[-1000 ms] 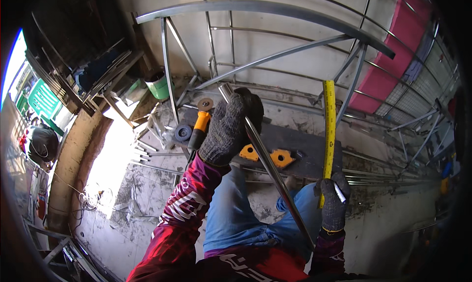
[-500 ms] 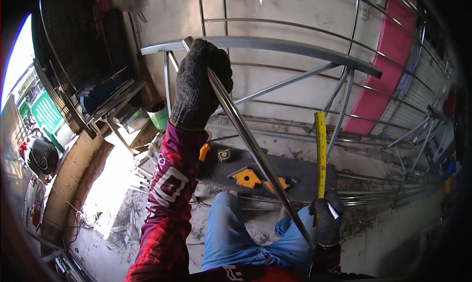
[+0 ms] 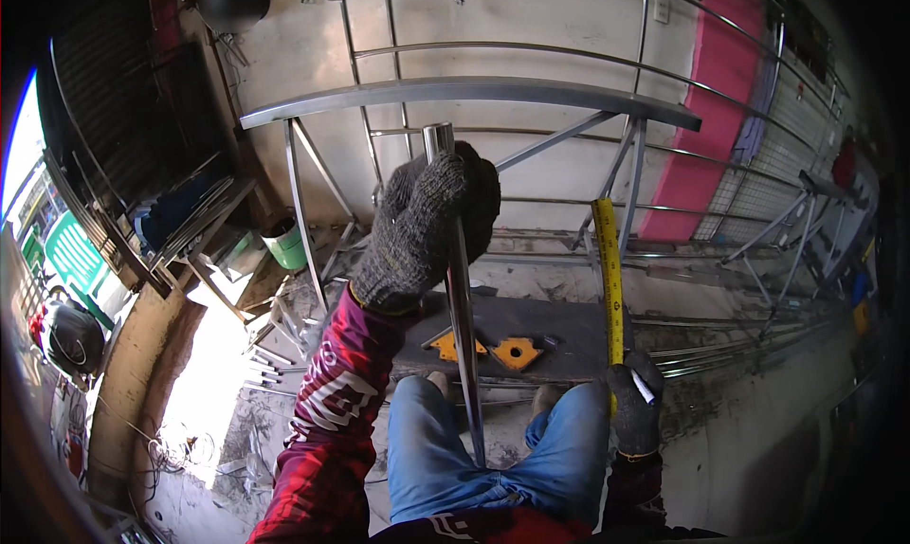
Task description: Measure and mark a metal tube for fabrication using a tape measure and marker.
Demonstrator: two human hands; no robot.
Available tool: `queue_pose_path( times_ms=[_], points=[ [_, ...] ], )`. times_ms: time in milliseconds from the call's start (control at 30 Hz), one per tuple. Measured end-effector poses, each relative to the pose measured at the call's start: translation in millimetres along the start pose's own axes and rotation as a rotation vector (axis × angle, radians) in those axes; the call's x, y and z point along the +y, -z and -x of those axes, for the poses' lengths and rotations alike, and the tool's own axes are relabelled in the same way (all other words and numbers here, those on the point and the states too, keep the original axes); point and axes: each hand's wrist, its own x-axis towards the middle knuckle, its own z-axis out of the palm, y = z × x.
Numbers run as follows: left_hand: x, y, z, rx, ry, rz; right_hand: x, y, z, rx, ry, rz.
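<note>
My left hand (image 3: 427, 226), in a dark grey knitted glove, is closed around a shiny metal tube (image 3: 463, 345) just below its upper end. The tube stands nearly upright in front of me, its lower end between my knees. Low on the right, my gloved right hand (image 3: 637, 413) grips a yellow tape measure (image 3: 609, 288), whose blade sticks up well above the fingers. A white pen-like marker (image 3: 644, 387) is tucked into the same hand. Blade and tube are apart.
A grey metal trestle (image 3: 455, 91) spans the view ahead, before a railing of shiny tubes (image 3: 531, 53). Two orange welding magnets (image 3: 517, 353) lie on a dark board (image 3: 578, 321) past my knees. Long tubes (image 3: 720, 350) lie at right; a green bucket (image 3: 286, 245) stands left.
The tube has swung from a slant to nearly upright, its top moving right and down with my left hand. My right hand still holds the tape measure and marker, slightly higher in view.
</note>
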Motion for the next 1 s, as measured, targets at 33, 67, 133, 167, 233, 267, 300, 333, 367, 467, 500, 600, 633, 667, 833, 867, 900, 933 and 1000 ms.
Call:
queue_pose_path(
  times_ms=[33, 67, 133, 167, 233, 267, 300, 333, 367, 467, 500, 600, 633, 667, 833, 867, 900, 933, 1000],
  points=[
    [-6.0, -6.5, 2.7, -0.012, 0.089, 0.324, 7.9, 5.7, -0.3, 0.011, 0.001, 0.002],
    [-9.3, -10.7, 1.3, -0.044, 0.074, 0.385, 23.7, 14.0, -2.3, 0.038, 0.025, 0.009],
    [-16.9, -25.9, -1.5, -0.084, 0.065, 0.461, 24.3, 23.7, -1.4, 0.099, 0.071, 0.024],
    [-19.2, -36.9, -2.0, -0.011, 0.094, 0.466, 23.0, 28.8, -4.1, 0.110, 0.072, 0.028],
    [-24.5, -47.3, 0.0, 0.050, 0.122, 0.480, 18.3, 41.1, -10.3, 0.109, 0.139, 0.094],
    [-30.9, -45.8, 2.3, 0.007, 0.136, 0.338, 11.9, 41.5, -11.8, 0.161, 0.118, -0.013],
    [-34.9, -46.0, 4.3, -0.037, 0.146, 0.194, 4.0, 45.0, -15.9, 0.173, 0.123, -0.010],
    [-36.6, -53.0, 7.0, 0.012, 0.088, 0.126, -5.5, 50.2, -21.3, 0.178, 0.170, 0.041],
    [-37.9, -54.6, 9.0, 0.002, 0.083, 0.134, -16.5, 56.5, -28.2, 0.183, 0.217, 0.092],
    [-45.5, -49.5, 20.7, -0.029, 0.142, 0.076, -62.2, 70.3, -52.3, 0.082, 0.236, 0.186],
    [-48.3, -49.5, 22.8, -0.028, 0.142, 0.075, -80.2, 73.4, -58.9, 0.050, 0.215, 0.296],
    [-40.8, -59.2, 25.8, -0.002, 0.279, 0.082, -128.1, 52.8, -84.5, 0.001, 0.646, 0.467],
    [-42.3, -59.7, 26.1, -0.003, 0.284, 0.083, -137.1, 42.3, -95.0, -0.016, 0.886, 0.537],
    [-42.2, -60.7, 24.0, -0.035, 0.253, 0.129, -151.1, 32.3, -105.3, -0.086, 0.910, 0.487],
    [-21.0, -65.6, 21.7, -0.049, 0.274, 0.218, -182.9, -3.3, -137.6, -0.189, 1.020, 0.469],
    [-21.6, -63.1, 18.7, -0.047, 0.271, 0.216, -187.1, -7.3, -138.9, -0.205, 1.017, 0.432],
    [-21.0, -58.1, 15.8, -0.061, 0.279, 0.247, -191.4, -11.2, -138.9, -0.226, 1.015, 0.389],
    [-19.6, -54.5, 14.4, -0.075, 0.288, 0.279, -195.4, -13.7, -138.8, -0.214, 1.104, 0.432],
    [-13.9, -58.2, 14.2, 0.002, 0.286, 0.400, -202.2, -19.1, -138.8, -0.237, 1.094, 0.455]
  ],
)
